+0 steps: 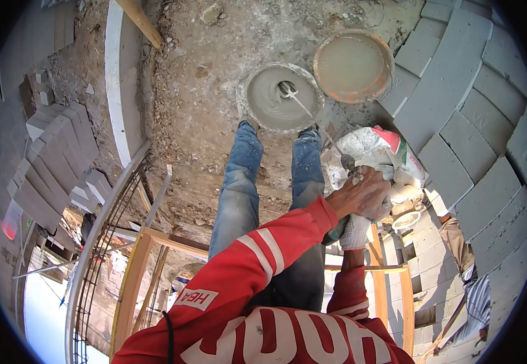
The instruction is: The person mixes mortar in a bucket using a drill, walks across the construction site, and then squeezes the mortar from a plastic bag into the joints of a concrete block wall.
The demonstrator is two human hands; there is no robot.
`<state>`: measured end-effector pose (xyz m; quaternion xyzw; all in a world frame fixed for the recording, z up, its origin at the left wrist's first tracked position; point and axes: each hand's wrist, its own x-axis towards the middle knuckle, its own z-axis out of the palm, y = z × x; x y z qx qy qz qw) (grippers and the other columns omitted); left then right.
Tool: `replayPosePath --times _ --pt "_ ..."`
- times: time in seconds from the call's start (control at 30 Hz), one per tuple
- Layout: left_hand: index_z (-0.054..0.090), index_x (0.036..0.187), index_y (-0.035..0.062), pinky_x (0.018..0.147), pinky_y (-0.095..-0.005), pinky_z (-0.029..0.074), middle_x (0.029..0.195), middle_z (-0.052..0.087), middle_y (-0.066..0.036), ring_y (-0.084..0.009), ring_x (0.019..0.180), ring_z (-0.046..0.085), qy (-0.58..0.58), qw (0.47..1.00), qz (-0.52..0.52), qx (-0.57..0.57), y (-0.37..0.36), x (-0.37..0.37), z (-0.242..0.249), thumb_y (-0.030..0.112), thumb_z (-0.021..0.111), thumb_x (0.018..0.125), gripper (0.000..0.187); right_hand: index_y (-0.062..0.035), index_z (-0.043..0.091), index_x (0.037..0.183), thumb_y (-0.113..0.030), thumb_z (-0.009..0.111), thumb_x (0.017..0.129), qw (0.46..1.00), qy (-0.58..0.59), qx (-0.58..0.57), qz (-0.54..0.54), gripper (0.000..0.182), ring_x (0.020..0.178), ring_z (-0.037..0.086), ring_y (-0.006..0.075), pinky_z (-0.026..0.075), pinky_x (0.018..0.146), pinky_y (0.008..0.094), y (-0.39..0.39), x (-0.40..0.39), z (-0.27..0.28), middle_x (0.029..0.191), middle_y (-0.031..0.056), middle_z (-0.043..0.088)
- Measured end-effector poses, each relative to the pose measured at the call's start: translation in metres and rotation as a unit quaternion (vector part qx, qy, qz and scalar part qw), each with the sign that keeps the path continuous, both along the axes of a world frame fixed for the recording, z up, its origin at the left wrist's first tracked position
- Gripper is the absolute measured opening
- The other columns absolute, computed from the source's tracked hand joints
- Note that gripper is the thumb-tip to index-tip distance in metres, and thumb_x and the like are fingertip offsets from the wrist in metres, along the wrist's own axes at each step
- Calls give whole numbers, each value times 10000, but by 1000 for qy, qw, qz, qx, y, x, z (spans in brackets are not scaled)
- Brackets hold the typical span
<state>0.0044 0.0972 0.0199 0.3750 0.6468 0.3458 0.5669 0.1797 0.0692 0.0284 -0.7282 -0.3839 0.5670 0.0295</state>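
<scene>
Overlapping closely, the 2 hands are meeting on the right: the bare, dusty left hand [361, 191] is lying across the right hand [355, 232], gloved in white knit, and this overlap is hiding which one is gripping the dark, knobbed tool handle [348, 162] – I cannot tell. Just beyond, a crumpled white plastic sack [363, 142] is lying near. A round, grey-caked bucket [242, 91] of grey mix is standing at the feet – probably for easy reach – with an orange-rimmed tub [353, 98] of cloudy liquid sitting beside it, far right.
</scene>
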Motion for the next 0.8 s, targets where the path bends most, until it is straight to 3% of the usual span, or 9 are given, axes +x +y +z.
replayPosePath --times 0.07,0.3,0.43,0.47,0.53,0.63,0.7,0.73,0.8 --pt "598 846 88 826 -474 394 900 541 -139 -335 930 502 81 989 95 76 -5 30 -12 392 682 662 366 -39 461 1351 -151 636 936 999 17 -11 -33 464 1081 577 201 500 914 325 2 -6 6 1259 64 560" --pt "601 860 89 845 -475 386 907 538 -143 -330 932 500 56 993 65 79 -4 34 -5 427 689 666 400 -47 453 1362 -156 635 939 997 6 -76 -23 473 1087 570 195 496 916 321 10 -2 31 1265 69 554" --pt "614 848 87 834 -465 387 892 550 -152 -338 916 511 58 992 89 74 -9 42 -4 410 689 679 372 -42 464 1350 -171 642 936 998 25 -51 -31 468 1076 571 185 500 898 313 5 -3 36 1242 68 566" --pt "618 838 85 829 -465 388 876 556 -155 -345 897 519 74 988 106 89 -11 41 -3 399 689 683 358 -40 521 1260 -172 581 951 992 -6 -27 124 341 1045 578 206 492 881 339 5 2 35 1192 93 586" --pt "597 808 85 831 -474 396 868 551 -152 -351 927 520 50 993 77 80 -15 30 -1 379 663 708 317 -38 577 1170 -173 520 966 961 -36 -4 274 251 1014 585 227 485 863 364 10 -16 45 1141 118 606" --pt "570 722 88 823 -468 404 814 562 -141 -356 911 534 15 998 40 51 -19 11 2 340 654 705 267 -44 601 1090 -214 507 957 941 -44 -52 332 235 942 605 258 491 790 389 15 -43 61 1074 131 624" --pt "565 667 90 812 -453 403 769 578 -133 -354 866 547 3 999 32 31 -28 6 3 322 671 676 255 -44 610 1053 -224 548 935 894 -87 -26 439 224 904 616 275 487 760 393 6 -37 58 1013 135 638" --pt "581 669 81 760 -437 411 745 588 -135 -339 808 561 6 996 61 60 -34 4 1 310 678 636 251 -44 613 1041 -227 561 927 875 -100 -15 473 221 891 619 281 486 749 394 1 -36 54 992 136 642" --pt "585 664 58 641 -417 419 680 574 -135 -332 644 552 39 969 173 174 -44 -12 3 251 644 556 229 -48 624 1017 -206 630 873 910 -67 107 395 213 812 626 329 489 701 404 -12 -42 42 907 159 645"
